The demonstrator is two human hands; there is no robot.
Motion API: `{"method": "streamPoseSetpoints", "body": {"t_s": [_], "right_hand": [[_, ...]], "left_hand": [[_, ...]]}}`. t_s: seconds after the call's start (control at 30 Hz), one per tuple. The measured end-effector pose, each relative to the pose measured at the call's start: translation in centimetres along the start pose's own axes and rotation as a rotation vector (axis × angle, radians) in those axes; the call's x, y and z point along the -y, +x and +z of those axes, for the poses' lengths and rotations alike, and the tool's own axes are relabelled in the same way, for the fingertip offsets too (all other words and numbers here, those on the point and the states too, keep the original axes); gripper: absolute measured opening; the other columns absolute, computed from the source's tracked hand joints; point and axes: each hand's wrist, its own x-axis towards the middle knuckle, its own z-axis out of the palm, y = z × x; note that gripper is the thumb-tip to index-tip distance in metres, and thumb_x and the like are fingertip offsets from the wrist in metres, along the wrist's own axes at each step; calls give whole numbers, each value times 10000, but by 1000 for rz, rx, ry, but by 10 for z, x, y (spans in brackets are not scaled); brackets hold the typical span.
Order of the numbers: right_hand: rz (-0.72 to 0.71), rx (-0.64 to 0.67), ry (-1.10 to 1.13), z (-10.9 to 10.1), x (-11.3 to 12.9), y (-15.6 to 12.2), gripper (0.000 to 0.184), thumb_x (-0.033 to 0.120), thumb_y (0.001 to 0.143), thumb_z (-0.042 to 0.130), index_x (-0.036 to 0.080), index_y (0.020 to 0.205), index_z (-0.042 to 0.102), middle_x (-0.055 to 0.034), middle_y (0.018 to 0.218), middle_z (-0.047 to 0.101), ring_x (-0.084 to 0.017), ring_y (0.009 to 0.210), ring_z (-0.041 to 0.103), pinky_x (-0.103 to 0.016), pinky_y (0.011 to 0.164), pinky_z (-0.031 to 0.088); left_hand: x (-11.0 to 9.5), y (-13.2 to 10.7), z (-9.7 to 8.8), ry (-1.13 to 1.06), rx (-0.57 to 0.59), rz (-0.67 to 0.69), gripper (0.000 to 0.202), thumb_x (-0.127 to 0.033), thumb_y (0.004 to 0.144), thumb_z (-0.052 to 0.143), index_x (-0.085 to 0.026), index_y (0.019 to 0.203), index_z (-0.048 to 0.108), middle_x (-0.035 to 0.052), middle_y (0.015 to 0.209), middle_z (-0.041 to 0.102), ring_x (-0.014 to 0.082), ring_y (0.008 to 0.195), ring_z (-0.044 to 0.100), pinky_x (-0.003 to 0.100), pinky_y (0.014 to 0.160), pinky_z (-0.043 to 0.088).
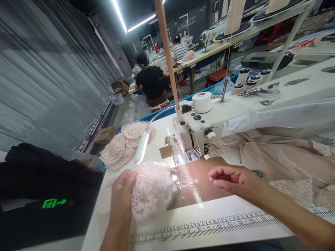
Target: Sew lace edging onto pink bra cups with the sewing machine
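My left hand (124, 184) pinches the left edge of a pale lace cup piece (153, 190), whose right side is blurred under the lamp. To its right, above the brown sheet (204, 177) taped on the table, my right hand (230, 179) hovers with curled fingers. Thumb and fingertips come close together there, and whatever may be between them is too small to make out. Behind both hands stands a white sewing machine (193, 132); its needle area is lit and the lace is left of it. A stack of similar lace pieces (117, 148) lies at the back left.
A gooseneck lamp (141, 148) reaches down over the table. Beige mesh and lace fabric (277, 153) is heaped at the right. A printed ruler strip (204, 226) runs along the front edge. Thread cones (243, 76) stand behind the machine. A seated person (151, 80) works farther back.
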Motion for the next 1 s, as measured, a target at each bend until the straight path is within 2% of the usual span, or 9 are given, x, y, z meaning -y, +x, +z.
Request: {"method": "streamPoseSetpoints", "body": {"t_s": [0.1, 0.2, 0.23, 0.37, 0.47, 0.57, 0.73, 0.87, 1.0], "right_hand": [[-57, -27, -175, -11, 7, 1, 308, 471, 797, 588, 190, 899, 660, -63, 894, 669, -213, 831, 609, -301, 725, 480], [-138, -20, -431, -11, 21, 10, 209, 335, 827, 510, 208, 863, 672, -42, 869, 686, -200, 777, 615, -293, 678, 465], [-157, -7, -525, -9, 25, 14, 205, 292, 827, 487, 216, 850, 676, -31, 835, 688, -193, 738, 611, -289, 649, 453], [-209, 12, -798, 0, 26, 32, 271, 196, 846, 420, 240, 838, 687, -17, 754, 679, -186, 697, 598, -286, 632, 424], [-283, 2, -914, 10, 13, 39, 300, 129, 849, 394, 224, 875, 677, -33, 804, 668, -180, 731, 594, -278, 650, 423], [-345, 18, -1059, 20, -3, 41, 271, 75, 813, 436, 194, 890, 667, -48, 872, 647, -164, 704, 572, -273, 631, 415], [-478, -101, -1316, 28, -20, 42, 241, 44, 789, 506, 189, 898, 665, -56, 930, 657, -188, 757, 586, -299, 629, 401], [-560, -251, -1382, 29, -25, 42, 320, -21, 780, 479, 194, 934, 658, -34, 917, 672, -161, 679, 570, -311, 636, 385], [-534, -273, -1390, 30, -22, 43, 329, -21, 774, 492, 202, 944, 664, -27, 923, 688, -155, 645, 562, -314, 617, 367]], "left_hand": [[2, 18, 18, 476, -53, 426, 260, -341, 844, 547, -171, 650, 512, -43, 530, 411, 99, 494, 402, 210, 494, 326], [30, 23, 71, 1042, 229, 833, 244, -151, 863, 449, -174, 627, 500, 21, 619, 502, 157, 617, 489, 265, 578, 385], [41, 22, 90, 1253, 316, 879, 226, -103, 839, 449, -173, 632, 505, 41, 628, 521, 182, 638, 509, 284, 575, 392], [74, 3, 140, 1371, 484, 915, 166, -11, 741, 502, -153, 668, 548, 50, 599, 513, 218, 610, 526, 331, 579, 416], [73, -11, 142, 1424, 574, 944, 88, -66, 750, 528, -128, 720, 584, 79, 632, 535, 238, 612, 536, 359, 573, 427], [52, -13, 129, 1353, 580, 908, 100, -157, 812, 513, -123, 766, 595, 102, 687, 575, 254, 676, 557, 366, 588, 453], [16, 10, 104, 904, 909, 822, 288, -197, 920, 403, -175, 672, 547, 28, 643, 589, 140, 630, 558, 236, 592, 479], [29, 27, 104, 803, 780, 964, 245, -199, 909, 408, -150, 870, 645, 105, 882, 687, 186, 751, 610, 303, 684, 521], [55, 34, 111, 849, 671, 1060, 297, -200, 921, 406, -122, 1064, 653, 143, 1112, 667, 218, 830, 600, 352, 726, 524]]}}
